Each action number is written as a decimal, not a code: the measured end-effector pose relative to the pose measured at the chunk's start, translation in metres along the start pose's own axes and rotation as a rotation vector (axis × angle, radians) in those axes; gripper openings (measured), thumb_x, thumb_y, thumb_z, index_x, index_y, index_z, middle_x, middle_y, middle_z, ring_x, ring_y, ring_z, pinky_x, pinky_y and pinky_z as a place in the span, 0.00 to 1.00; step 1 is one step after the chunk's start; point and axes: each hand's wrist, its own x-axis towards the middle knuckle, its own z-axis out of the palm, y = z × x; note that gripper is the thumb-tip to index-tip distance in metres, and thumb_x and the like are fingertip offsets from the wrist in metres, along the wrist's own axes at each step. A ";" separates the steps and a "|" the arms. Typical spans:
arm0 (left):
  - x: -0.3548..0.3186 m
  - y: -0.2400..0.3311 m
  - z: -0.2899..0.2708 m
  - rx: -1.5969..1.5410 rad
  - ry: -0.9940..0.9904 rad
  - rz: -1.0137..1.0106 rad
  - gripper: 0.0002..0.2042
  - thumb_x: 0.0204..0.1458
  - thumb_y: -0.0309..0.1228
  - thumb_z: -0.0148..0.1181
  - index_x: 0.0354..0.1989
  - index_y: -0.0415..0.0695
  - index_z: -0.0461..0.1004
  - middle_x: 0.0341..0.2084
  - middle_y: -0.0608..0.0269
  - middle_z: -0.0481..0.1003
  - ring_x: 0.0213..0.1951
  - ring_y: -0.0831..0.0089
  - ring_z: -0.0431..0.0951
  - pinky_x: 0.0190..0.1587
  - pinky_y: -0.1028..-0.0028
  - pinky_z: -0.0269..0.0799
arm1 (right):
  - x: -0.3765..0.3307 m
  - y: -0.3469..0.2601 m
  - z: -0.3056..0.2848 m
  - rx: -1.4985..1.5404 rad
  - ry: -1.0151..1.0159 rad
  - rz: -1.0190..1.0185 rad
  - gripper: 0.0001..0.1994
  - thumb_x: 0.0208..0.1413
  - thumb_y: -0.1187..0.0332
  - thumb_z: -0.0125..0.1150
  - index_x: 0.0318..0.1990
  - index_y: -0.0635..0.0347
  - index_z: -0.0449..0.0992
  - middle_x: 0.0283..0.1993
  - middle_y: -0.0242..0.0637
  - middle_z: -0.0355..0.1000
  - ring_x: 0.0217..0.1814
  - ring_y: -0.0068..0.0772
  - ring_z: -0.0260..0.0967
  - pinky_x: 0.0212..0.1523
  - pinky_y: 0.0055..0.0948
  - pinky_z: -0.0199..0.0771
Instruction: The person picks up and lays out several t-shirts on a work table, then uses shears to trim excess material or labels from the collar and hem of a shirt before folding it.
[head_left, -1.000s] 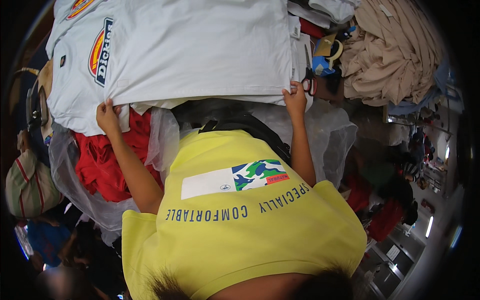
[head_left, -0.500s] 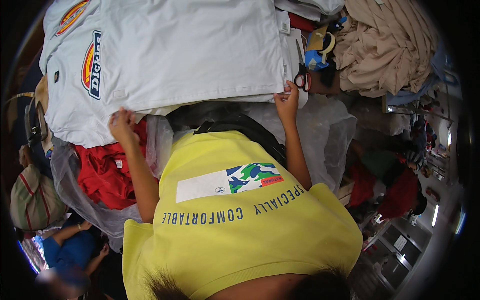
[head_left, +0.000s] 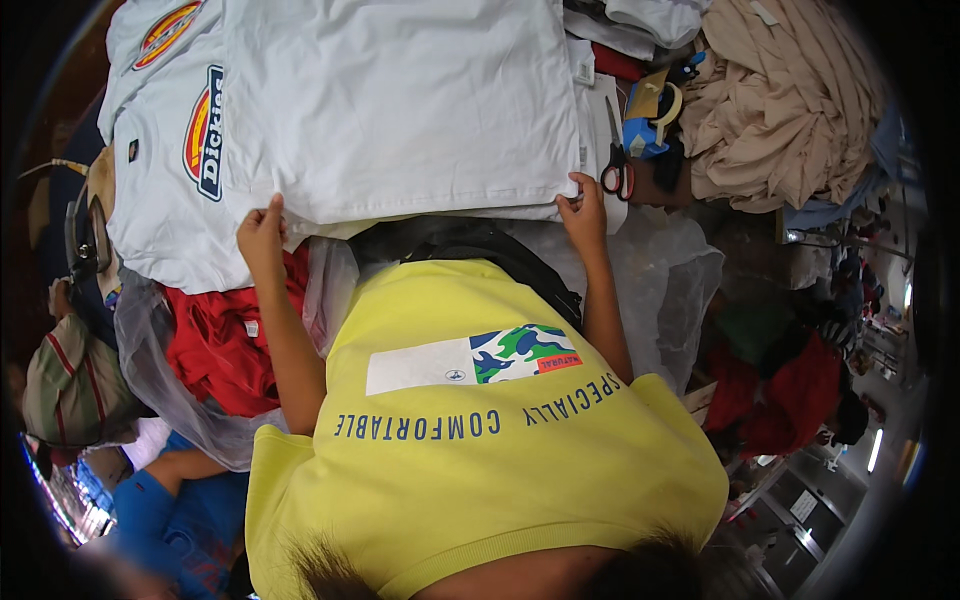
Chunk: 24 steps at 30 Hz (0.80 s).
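Currently, my left hand (head_left: pixel 262 232) pinches the near left corner of the folded white T-shirt (head_left: pixel 400 110), and my right hand (head_left: pixel 585 205) pinches its near right corner. The shirt lies flat on the stacked white T-shirts (head_left: pixel 165 200), with red-handled scissors (head_left: pixel 616 165) just beside my right hand and red garments in a clear plastic bag (head_left: pixel 225 340) below my left forearm.

bright even light | soft shadows | fisheye-bent, dark rim | lower-left blurred
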 end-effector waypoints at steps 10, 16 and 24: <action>0.118 0.057 -0.019 -0.715 -0.095 0.084 0.16 0.53 0.39 0.52 0.48 0.44 0.66 0.46 0.61 0.67 0.48 0.64 0.67 0.48 0.63 0.66 | 0.015 -0.044 -0.020 -0.014 -0.444 0.048 0.25 0.42 0.73 0.63 0.51 0.55 0.63 0.37 0.37 0.64 0.30 0.30 0.64 0.35 0.26 0.68; 0.067 0.013 0.041 -0.682 -0.278 -0.241 0.16 0.48 0.33 0.59 0.46 0.45 0.68 0.33 0.68 0.71 0.36 0.75 0.71 0.40 0.75 0.69 | 0.004 -0.052 0.003 -0.104 -0.445 -0.024 0.26 0.42 0.73 0.63 0.52 0.56 0.62 0.43 0.43 0.64 0.34 0.37 0.66 0.37 0.30 0.69; 0.012 -0.017 0.095 -0.329 -0.509 -0.110 0.13 0.48 0.32 0.57 0.42 0.43 0.72 0.28 0.72 0.72 0.29 0.84 0.68 0.33 0.83 0.64 | 0.036 -0.048 0.008 -0.283 -0.585 -0.062 0.22 0.40 0.69 0.66 0.43 0.58 0.63 0.22 0.40 0.65 0.25 0.38 0.66 0.29 0.34 0.65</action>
